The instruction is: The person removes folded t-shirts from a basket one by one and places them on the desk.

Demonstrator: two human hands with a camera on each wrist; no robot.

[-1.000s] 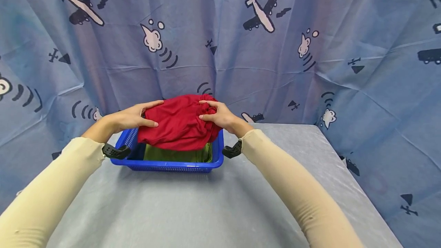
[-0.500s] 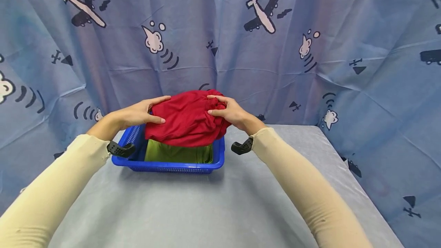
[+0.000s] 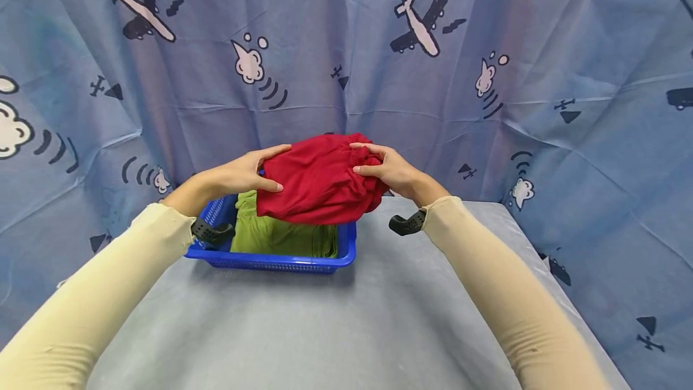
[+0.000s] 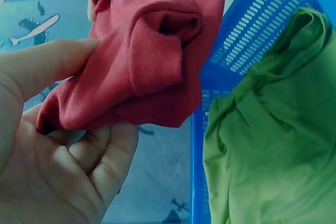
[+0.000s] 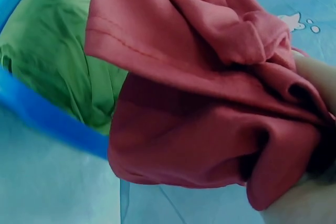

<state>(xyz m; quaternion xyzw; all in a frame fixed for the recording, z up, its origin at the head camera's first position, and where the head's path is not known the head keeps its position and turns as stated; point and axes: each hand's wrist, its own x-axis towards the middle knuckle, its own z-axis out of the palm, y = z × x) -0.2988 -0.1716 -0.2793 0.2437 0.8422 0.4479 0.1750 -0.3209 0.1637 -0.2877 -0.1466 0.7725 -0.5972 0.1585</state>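
Note:
Both hands hold a folded red garment (image 3: 319,182) above the basket. My left hand (image 3: 240,173) pinches its left end between thumb and fingers; in the left wrist view the thumb lies on the cloth (image 4: 157,61), with curled fingers beneath. My right hand (image 3: 392,167) grips the bunched, gathered right end, thumb on the near side. In the right wrist view the red cloth hangs in loose layers with a stitched hem and hides most of that hand. Below, a green garment (image 3: 287,236) lies folded inside the blue plastic basket (image 3: 271,262), partly covered by the red one in the head view.
The basket stands on a grey cloth-covered table (image 3: 325,330), near its back edge. Right behind it hangs a blue curtain (image 3: 303,47) printed with planes and clouds, which continues along the right side. Each wrist wears a black band (image 3: 408,222).
Both hands have lifted the red garment and carried it to the right, so its right end now reaches past the basket's rim. More of the green garment shows.

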